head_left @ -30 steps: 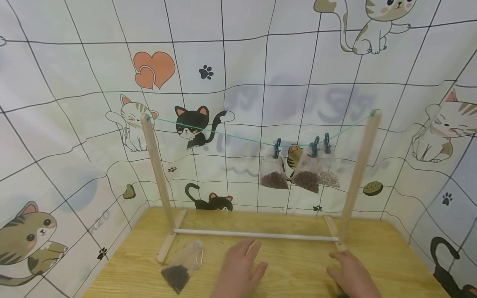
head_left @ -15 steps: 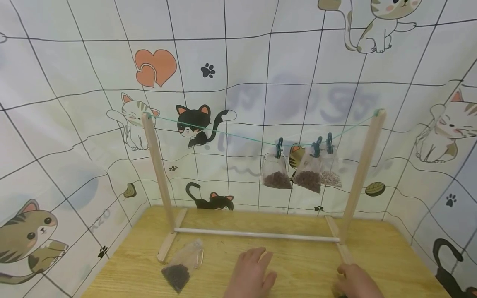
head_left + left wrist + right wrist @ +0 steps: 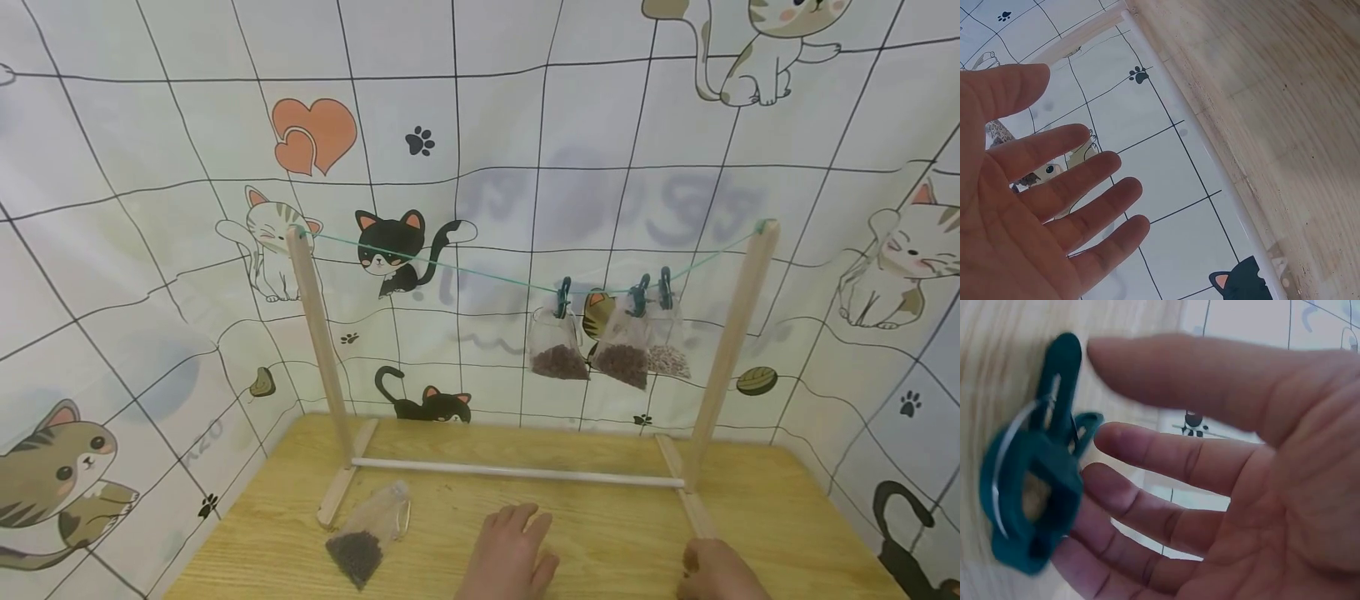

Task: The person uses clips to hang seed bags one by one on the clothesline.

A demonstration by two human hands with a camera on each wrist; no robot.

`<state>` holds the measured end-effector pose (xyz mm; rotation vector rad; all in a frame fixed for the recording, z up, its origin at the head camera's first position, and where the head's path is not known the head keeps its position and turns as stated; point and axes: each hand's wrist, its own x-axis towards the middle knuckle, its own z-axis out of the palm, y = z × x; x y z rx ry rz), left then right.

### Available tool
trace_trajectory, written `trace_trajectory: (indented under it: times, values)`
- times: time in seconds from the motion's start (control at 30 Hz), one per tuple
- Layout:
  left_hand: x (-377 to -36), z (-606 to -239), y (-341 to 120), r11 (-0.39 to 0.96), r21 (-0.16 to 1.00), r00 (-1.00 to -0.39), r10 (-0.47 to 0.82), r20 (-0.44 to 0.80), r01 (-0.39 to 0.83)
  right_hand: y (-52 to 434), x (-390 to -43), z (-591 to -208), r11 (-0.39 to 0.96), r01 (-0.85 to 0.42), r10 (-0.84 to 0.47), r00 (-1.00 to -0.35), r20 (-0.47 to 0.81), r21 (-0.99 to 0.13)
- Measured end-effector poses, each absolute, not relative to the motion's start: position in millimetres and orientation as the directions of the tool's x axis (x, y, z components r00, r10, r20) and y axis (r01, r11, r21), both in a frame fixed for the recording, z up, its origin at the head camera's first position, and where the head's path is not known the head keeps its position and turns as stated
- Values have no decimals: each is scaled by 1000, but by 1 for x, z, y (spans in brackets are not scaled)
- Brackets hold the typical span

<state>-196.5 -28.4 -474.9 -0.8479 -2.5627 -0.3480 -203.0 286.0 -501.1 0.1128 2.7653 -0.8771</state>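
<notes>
My right hand [image 3: 716,571] is low at the right of the table, fingers curled at a dark green clothespin [image 3: 1035,487] with a wire spring. In the right wrist view the thumb and index fingertips are right at its two handles, and the other fingertips lie along its body. My left hand [image 3: 506,554] holds nothing, fingers apart and slightly bent, over the table in front of the white rod [image 3: 517,472]. Left of it lies a clear bag of dark grains [image 3: 356,557]. Three clear bags, such as the leftmost bag [image 3: 558,360], hang from the green line [image 3: 465,271] by green clothespins [image 3: 563,297].
The wooden frame has a left post [image 3: 318,346] and a right post [image 3: 731,354], each on a flat foot. It stands on the wooden table [image 3: 600,533]. Behind is a wall covering [image 3: 495,125] with cats and grid lines.
My right hand has moved slightly right and down, its fingers curling in more at the clothespin. The left hand has moved right. The view has shifted a little.
</notes>
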Motion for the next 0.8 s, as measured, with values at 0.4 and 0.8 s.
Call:
trace_trajectory:
  times: [0.4,0.8]
  values:
    - [-198,-471,-30,801,136,-765,486,421,583,294,-203,-505,811,203,24,-948,-316,-548]
    - [-201,-474,-33,788,176,-764,474,438,589,268,-202,-487,791,36,-80,-983,-162,-611]
